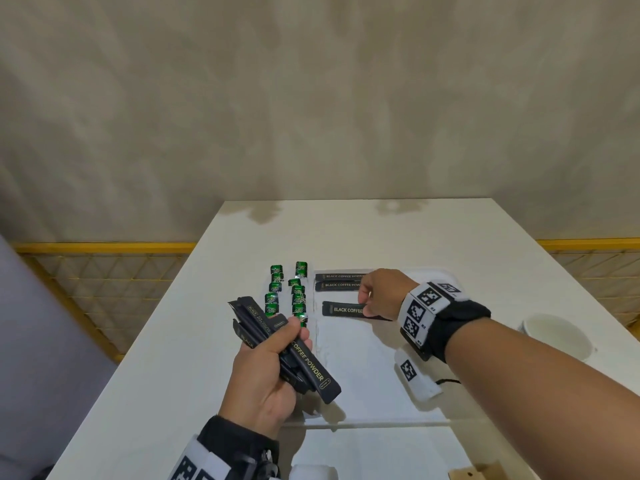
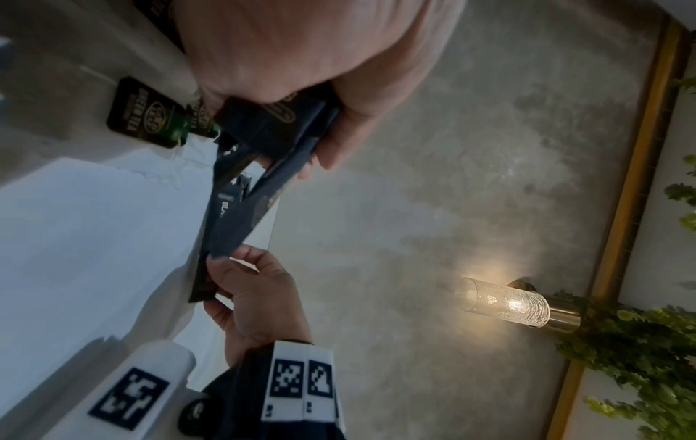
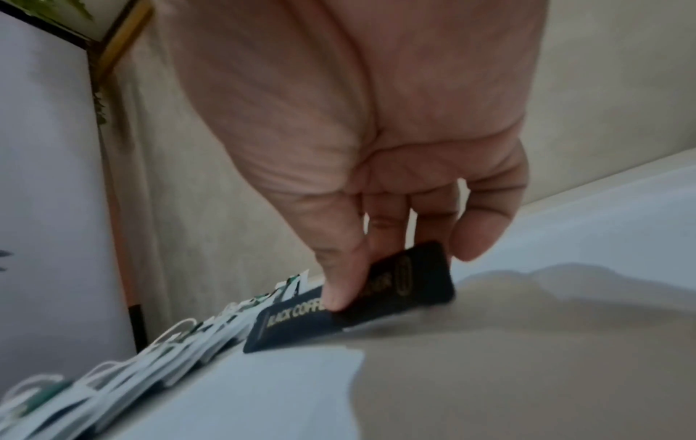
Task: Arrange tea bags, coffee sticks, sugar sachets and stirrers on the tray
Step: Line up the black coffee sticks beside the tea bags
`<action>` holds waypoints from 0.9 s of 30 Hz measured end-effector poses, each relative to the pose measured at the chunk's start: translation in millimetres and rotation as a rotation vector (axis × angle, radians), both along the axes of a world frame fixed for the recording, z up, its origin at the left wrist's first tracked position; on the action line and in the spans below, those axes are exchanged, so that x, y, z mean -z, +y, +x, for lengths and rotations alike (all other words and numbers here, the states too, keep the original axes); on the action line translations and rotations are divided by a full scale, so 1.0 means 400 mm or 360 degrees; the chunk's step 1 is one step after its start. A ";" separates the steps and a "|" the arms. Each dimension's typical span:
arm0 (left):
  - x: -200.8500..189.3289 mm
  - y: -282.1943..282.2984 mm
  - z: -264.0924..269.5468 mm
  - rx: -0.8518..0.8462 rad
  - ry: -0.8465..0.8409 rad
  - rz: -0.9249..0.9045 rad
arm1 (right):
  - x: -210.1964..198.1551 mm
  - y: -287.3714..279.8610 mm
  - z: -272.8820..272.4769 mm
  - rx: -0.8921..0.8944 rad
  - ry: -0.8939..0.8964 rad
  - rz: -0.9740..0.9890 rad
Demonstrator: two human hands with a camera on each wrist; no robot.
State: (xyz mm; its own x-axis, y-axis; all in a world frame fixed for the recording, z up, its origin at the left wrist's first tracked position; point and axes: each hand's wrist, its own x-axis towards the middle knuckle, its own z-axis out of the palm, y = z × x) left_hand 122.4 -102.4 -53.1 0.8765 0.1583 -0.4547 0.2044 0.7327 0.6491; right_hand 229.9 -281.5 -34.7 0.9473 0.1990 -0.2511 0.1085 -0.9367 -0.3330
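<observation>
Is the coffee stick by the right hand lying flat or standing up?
Nearly flat. The coffee stick lies lengthwise on the tray, pinched at one end by the right hand.

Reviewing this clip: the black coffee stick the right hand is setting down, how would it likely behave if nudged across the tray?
The flat black coffee powder stick, pinched at one end by the right hand, stays straight, so it is probably fairly stiff. Lying flat, it should slide rather than roll. The left hand grips several fanned sticks, suggesting each is light.
</observation>
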 end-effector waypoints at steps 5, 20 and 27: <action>0.004 0.004 -0.003 0.0005 -0.0003 -0.0012 | 0.008 0.021 -0.009 -0.0141 -0.0161 -0.0172; 0.000 -0.005 -0.014 0.0112 0.0027 -0.0037 | -0.006 0.067 0.027 -0.0449 -0.0011 -0.0526; -0.013 0.000 -0.024 0.0125 0.0062 -0.0020 | -0.015 0.087 0.057 -0.0359 0.0139 -0.0474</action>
State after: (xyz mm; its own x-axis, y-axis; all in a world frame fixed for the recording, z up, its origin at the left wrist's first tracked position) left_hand 112.8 -102.6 -48.1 0.8674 0.0839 -0.4905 0.2866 0.7216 0.6303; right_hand 252.7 -246.7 -28.6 0.8606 0.3062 -0.4070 0.3063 -0.9496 -0.0667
